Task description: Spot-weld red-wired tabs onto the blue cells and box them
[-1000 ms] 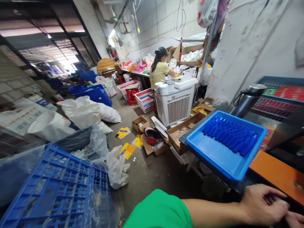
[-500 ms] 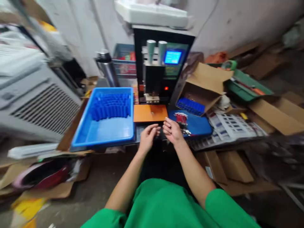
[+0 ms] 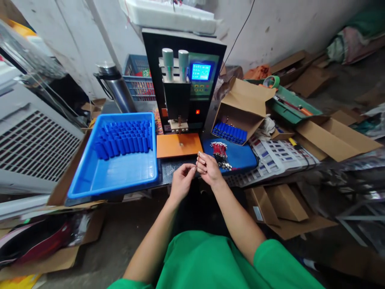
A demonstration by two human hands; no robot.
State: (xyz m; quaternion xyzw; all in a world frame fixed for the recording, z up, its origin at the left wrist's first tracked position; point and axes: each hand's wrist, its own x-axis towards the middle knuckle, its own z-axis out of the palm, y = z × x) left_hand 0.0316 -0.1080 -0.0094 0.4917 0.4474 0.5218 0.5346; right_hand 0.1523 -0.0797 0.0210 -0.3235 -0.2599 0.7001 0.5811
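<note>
Just in front of the spot welder, my left hand and my right hand are close together, fingertips almost meeting. Between them runs a short, thin reddish wire, its upper end pinched in my right fingers and its lower end at my left thumb and forefinger. The welder's electrode pins point down over an orange board. To the right of my hands, a bundle of red wires with silvery ends lies on a blue case.
At the left, a blue tray holds several rows of blue cylindrical cells. More blue cells lie in an open cardboard box. A steel flask stands behind the tray. A green bin sits further right.
My hands have come closer together, and the thin wire now shows between them. The head view has turned, so the bench appears further left and sharper.
</note>
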